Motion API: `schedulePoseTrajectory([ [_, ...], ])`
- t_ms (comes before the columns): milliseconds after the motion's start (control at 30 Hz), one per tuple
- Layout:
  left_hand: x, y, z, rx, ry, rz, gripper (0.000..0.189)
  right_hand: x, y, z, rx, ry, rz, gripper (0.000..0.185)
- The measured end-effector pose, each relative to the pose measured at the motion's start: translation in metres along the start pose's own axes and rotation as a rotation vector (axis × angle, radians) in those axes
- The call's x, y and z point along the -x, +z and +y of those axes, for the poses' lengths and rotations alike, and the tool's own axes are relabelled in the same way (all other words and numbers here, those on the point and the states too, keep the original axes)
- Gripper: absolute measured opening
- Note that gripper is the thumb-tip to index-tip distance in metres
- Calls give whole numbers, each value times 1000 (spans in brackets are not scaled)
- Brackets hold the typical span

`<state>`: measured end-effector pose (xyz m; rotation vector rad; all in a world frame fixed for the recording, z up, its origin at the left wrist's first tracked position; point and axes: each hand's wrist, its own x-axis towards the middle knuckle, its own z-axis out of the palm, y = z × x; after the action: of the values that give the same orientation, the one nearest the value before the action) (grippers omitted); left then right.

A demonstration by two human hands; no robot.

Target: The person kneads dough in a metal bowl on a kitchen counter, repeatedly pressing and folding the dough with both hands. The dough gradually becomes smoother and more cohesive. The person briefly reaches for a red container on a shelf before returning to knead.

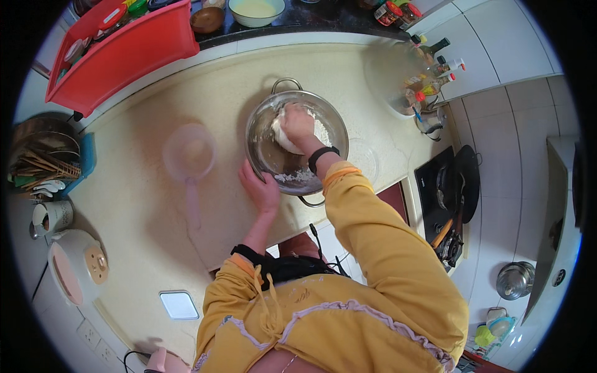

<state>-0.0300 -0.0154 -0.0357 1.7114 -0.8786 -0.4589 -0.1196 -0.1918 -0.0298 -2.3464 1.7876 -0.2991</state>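
Note:
A two-handled stainless steel pot (298,179) stands on the counter before me, with white dough (287,140) and loose flour (322,133) inside. My right hand (298,123) is down in the pot, pressed on the dough; its fingertips are partly hidden, so its grip does not show. My left hand (262,189) grips the pot's near left rim, thumb over the edge. Left of the pot lies a translucent pink plastic ladle (190,156). Close to the pot's right side is a clear round dish or lid (366,161).
A red plastic basket (126,60) and a bowl of pale liquid (256,11) stand at the back. Bottles (431,84) crowd the right corner beside the stove (436,186) with a wok (468,182). A rice cooker (77,265) and a utensil basket (46,158) are at left.

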Motion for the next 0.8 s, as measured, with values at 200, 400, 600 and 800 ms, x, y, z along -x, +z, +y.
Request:
schedulePoseTrajectory([
  [200,51,-36,22,72,-279,-200,54,24,-12,5,-426,234,189,38],
  [400,-17,-24,22,22,-149,-75,62,51,-55,18,-345,374,-42,56],
  [600,-56,-1,5,91,-51,-221,40,71,-30,-32,111,139,-157,55],
  [800,-31,-4,-11,18,-30,-120,39,60,-11,-41,111,-86,-80,44],
])
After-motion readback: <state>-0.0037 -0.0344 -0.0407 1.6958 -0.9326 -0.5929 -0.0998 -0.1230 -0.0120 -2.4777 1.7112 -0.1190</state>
